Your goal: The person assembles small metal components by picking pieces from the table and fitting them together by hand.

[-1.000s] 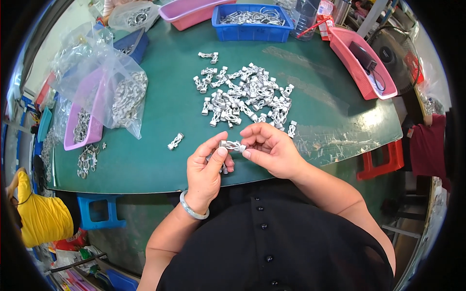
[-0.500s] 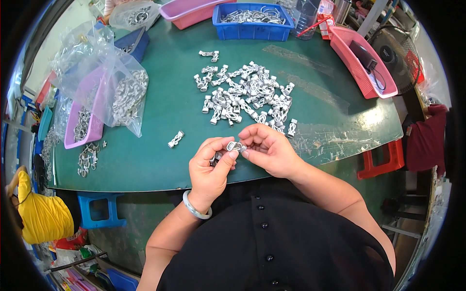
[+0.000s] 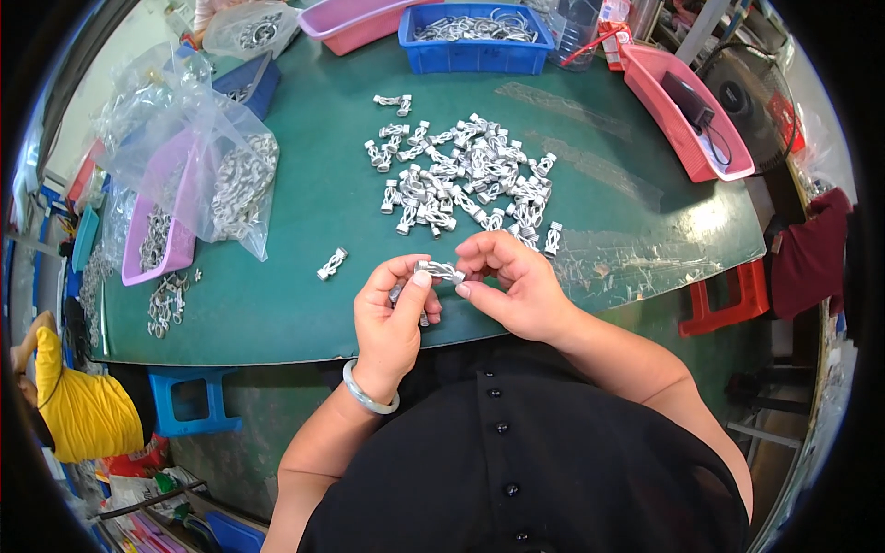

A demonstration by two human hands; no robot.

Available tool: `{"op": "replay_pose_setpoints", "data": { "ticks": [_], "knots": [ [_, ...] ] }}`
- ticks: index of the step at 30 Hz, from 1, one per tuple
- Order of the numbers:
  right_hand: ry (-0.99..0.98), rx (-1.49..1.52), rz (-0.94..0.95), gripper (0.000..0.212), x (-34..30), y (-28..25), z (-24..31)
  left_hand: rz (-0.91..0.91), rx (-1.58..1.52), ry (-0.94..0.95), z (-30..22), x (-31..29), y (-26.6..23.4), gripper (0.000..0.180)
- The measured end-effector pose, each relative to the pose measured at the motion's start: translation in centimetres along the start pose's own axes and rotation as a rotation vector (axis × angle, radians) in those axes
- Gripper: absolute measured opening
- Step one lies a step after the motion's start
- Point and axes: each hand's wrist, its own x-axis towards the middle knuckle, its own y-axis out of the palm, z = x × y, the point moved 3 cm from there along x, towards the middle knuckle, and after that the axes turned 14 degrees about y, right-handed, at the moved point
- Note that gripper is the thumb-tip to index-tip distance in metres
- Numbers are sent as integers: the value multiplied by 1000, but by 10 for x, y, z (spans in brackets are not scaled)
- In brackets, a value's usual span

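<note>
Near the table's front edge, my left hand (image 3: 391, 313) pinches one end of a small silver-white twisted metal link (image 3: 441, 271) between thumb and forefinger. More small metal pieces (image 3: 396, 294) sit in its curled fingers, partly hidden. The link's other end lies between the thumb and fingertips of my right hand (image 3: 513, 289), which is closed on it. Just beyond my hands spreads a loose heap of similar links (image 3: 461, 180). One single link (image 3: 332, 264) lies apart, left of my left hand.
Left on the green table (image 3: 304, 184) are a clear bag of metal parts (image 3: 244, 189), a pink basket (image 3: 187, 249) and loose rings (image 3: 168, 304). A blue bin (image 3: 475, 61) of rings stands at the back. A pink basket (image 3: 664, 111) is at right; someone in yellow (image 3: 92, 410) is at left.
The link between my hands now stretches lengthwise from one hand to the other; before, it looked shorter and bunched. My left hand has shifted slightly left.
</note>
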Motion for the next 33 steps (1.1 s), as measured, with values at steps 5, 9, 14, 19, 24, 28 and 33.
{"op": "replay_pose_setpoints", "data": {
  "ticks": [5,9,14,19,24,28,33],
  "knots": [
    [58,120,58,32,0,2,4,-33,-102,-158,9,0,-4,12],
    [65,158,96,33,0,1,4,-38,-150,-203,10,-1,-3,12],
    [84,202,110,33,-1,2,7,-40,-161,-210,11,0,-3,11],
    [82,209,95,30,-1,1,8,-23,-195,-166,11,-1,-3,14],
    [144,187,52,30,-1,2,4,12,-307,-107,13,-3,-3,21],
    [3,4,-33,31,-2,2,6,10,-372,-111,14,-3,-1,25],
    [-255,-337,-167,34,-5,3,11,42,-488,-167,17,-3,0,28]
  ]
}}
